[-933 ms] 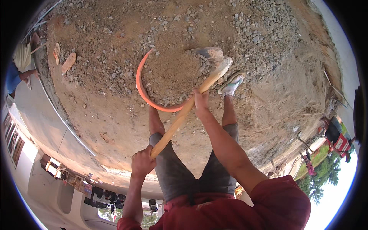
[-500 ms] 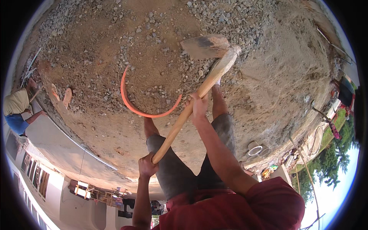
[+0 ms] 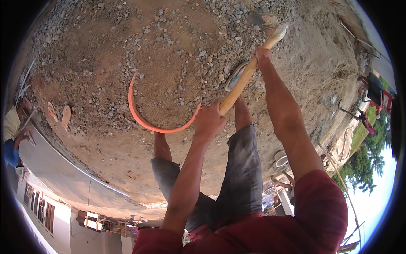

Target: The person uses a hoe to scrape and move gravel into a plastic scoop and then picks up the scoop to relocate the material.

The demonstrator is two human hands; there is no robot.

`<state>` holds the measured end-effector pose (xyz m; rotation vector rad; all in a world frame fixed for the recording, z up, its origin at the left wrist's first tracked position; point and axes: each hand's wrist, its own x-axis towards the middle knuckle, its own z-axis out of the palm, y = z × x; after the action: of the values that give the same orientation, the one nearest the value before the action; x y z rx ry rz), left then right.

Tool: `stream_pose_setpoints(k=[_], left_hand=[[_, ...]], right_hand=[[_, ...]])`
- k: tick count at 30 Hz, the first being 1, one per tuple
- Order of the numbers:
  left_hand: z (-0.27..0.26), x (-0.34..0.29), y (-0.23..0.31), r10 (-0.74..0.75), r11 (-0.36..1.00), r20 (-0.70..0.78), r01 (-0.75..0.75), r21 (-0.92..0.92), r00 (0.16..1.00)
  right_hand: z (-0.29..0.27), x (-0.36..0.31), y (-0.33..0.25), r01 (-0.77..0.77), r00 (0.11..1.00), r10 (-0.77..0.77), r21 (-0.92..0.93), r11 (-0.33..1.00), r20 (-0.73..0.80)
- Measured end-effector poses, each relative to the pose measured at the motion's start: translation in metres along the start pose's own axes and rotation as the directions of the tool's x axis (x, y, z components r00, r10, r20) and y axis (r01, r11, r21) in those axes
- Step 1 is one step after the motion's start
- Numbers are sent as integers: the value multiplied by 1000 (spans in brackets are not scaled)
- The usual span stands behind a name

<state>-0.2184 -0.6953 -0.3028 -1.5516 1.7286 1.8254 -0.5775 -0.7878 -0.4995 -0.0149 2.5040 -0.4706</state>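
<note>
Both of my hands grip the wooden handle of a hoe, which slants from lower left to upper right. My left hand is closed round its near end, close to the orange rim. Farther up, just below the head, my right hand is wrapped round the handle. The metal blade is at the gravel in the far right; whether its edge is sunk in cannot be made out. An orange curved rim, perhaps of a basin, arcs in front of my legs with stones and soil inside it.
Loose gravel and brown soil spread around me. Two sandals lie at the left, near another person. A pale bucket stands at the right. Farther right another person is near a long tool.
The hoe has moved away from me and to the right, its blade going farther out. My left hand has come forward; my right hand is now farther up, near the head.
</note>
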Motion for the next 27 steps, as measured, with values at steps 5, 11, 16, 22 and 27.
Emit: stream_pose_setpoints(k=[5,11,16,22,27], left_hand=[[-46,-91,-54,-199,979,28,200,-48,980],[-72,-192,-116,-282,958,10,282,-49,959],[-117,-347,-191,-453,892,72,452,29,889],[-102,-436,-244,-590,808,-184,569,-154,787],[-26,-280,-242,-237,972,-266,231,-54,934]], right_hand=[[86,-145,42,-59,968,74,-69,996,238],[117,-259,99,-153,920,146,-11,988,363],[89,-467,155,-324,787,170,163,932,593],[70,-580,139,-482,685,208,221,848,698],[75,-451,54,-209,818,-103,460,863,565]])
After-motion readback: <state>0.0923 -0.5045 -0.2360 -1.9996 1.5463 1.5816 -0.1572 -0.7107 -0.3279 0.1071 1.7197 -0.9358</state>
